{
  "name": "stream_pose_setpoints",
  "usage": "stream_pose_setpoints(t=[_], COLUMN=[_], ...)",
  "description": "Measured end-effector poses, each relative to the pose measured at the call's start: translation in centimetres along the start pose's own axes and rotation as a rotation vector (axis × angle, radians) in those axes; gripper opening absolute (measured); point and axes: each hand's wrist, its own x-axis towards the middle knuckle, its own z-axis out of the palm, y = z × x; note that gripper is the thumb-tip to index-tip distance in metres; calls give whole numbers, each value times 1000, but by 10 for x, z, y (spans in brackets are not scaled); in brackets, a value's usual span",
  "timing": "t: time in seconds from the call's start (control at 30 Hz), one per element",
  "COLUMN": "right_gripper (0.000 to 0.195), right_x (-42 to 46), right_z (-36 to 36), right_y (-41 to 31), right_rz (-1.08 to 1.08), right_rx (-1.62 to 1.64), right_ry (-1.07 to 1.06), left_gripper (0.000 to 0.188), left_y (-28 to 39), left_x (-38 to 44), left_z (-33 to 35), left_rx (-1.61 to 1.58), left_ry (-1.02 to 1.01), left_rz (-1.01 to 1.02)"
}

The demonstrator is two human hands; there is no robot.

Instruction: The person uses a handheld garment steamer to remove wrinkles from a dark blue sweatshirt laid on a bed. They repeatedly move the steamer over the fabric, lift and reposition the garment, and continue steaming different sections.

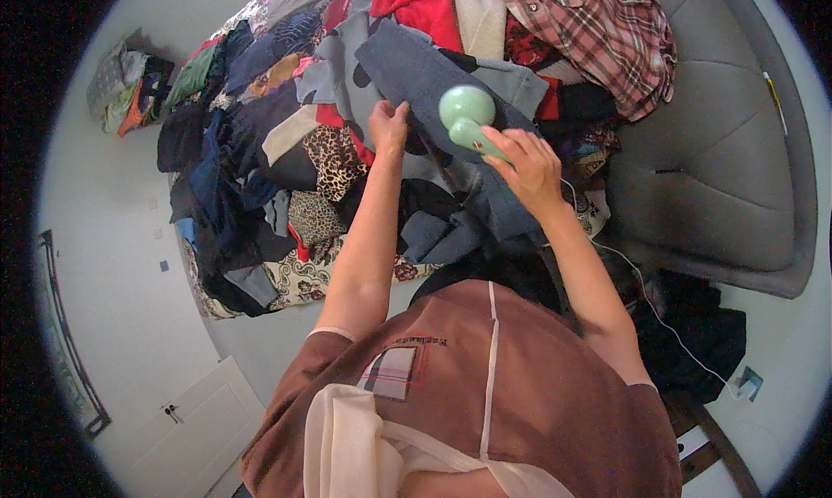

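My right hand [528, 166] is closed around the handle of a pale green handheld appliance [466, 111], whose round head lies over a blue-grey garment [416, 75]. A white cord runs from the handle side past my forearm. To the left, my left hand [389, 127] pinches cloth at the edge of the garment between thumb and fingers. More blue-grey cloth [442, 235] hangs in folds below. Grey fabric with dark patches [351, 49] lies under and beside it. The face of the round head against the cloth is hidden.
Heaped clothes cover a bed with a floral cover [299, 280], among them a plaid shirt [591, 36] and leopard-print cloth [331, 160]. A padded grey headboard [702, 173] stands at right. The white cord [640, 280] reaches a wall socket [751, 384]. Dark cloth is piled below the headboard.
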Motion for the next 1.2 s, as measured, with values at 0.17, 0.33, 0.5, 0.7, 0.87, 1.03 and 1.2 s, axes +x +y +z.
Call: stream_pose_setpoints(t=[0.17,0.33,0.5,0.7,0.87,1.03,1.2], right_gripper=[46,46,45,43,47,49,46], right_x=[2,-52,-120,-151,-121,-65,-7], right_z=[-2,-26,-42,-78,-98,-81,-41], right_y=[9,19,35,28,2,-22,-38], right_rz=[32,75,166,309,264,145,102], right_rx=[5,-52,-160,-179,-84,54,27], right_ry=[-46,-203,-253,-301,-147,7,-154], left_gripper=[28,20,19,14,15,27,22], left_y=[14,17,29,89,197,175,8], left_x=[-9,-9,-11,22,82,178,162], left_z=[-9,-9,-13,-27,-35,-20,-36], left_rx=[-138,-414,-572,-838,-1301,-202,-780], left_ry=[-33,-110,-143,-178,-434,219,38], left_rz=[-25,-144,-246,-35,377,107,76])
